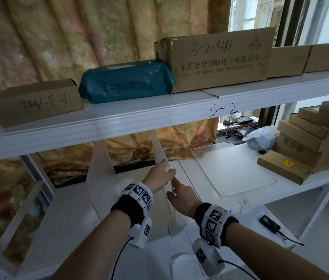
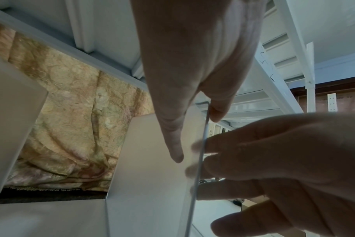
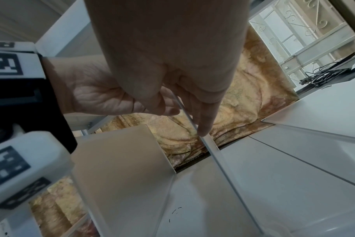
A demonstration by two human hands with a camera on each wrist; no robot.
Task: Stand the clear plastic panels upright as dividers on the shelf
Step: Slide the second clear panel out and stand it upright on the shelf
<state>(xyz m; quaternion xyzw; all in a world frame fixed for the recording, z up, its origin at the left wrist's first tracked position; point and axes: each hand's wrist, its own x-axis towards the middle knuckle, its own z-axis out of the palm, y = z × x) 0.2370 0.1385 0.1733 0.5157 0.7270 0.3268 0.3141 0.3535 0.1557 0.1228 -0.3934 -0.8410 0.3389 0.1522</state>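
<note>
A clear plastic panel (image 1: 160, 152) stands upright on the white lower shelf (image 1: 200, 201), edge toward me. My left hand (image 1: 167, 168) pinches its front edge high up, seen in the left wrist view as the left hand (image 2: 199, 137) on the panel (image 2: 202, 152). Just below, my right hand (image 1: 172, 188) pinches the same edge; in the right wrist view the right hand (image 3: 188, 121) has its thumb left of the panel (image 3: 210, 147) and a finger right of it. Two more panels stand upright to the left (image 1: 99, 178) (image 1: 22, 215). Another clear panel (image 1: 232, 168) lies flat to the right.
The upper shelf beam (image 1: 159, 118) hangs low over the panels, carrying cardboard boxes (image 1: 220, 59) and a teal parcel (image 1: 125, 79). Brown boxes (image 1: 293, 168) crowd the lower shelf's right end. A small black device (image 1: 269, 221) with a cable lies at the front right. A patterned curtain (image 1: 179, 142) hangs behind.
</note>
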